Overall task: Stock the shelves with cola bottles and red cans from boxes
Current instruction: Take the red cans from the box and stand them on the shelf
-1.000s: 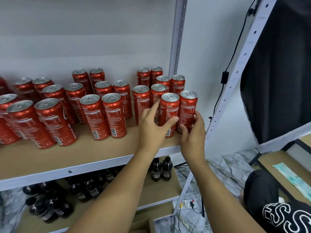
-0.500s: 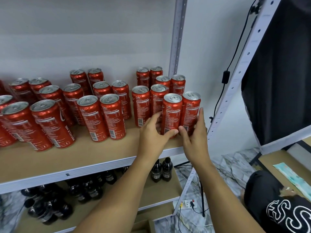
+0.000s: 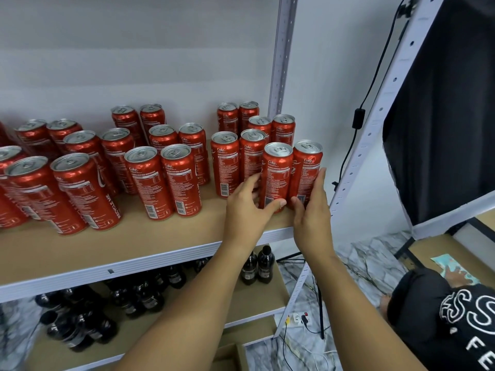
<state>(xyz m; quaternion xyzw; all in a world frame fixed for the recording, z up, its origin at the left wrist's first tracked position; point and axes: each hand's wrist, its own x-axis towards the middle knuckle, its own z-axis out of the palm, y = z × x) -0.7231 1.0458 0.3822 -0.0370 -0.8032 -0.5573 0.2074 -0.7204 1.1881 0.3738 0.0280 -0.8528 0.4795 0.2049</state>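
Gripping front-left Coke can [image 3: 276, 175]: left hand [image 3: 247, 210], thumb across its base | right hand [image 3: 312, 210] clasping front-right Coke can [image 3: 305, 170] | both upright, touching, at upper shelf [image 3: 139, 236] right front edge | cola bottles [image 3: 258, 266] on shelf below

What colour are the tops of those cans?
Silver, above red bodies; the head view shows the can tops plainly.

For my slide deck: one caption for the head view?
Both hands, left hand and right hand, grip two front red cans on shelf.
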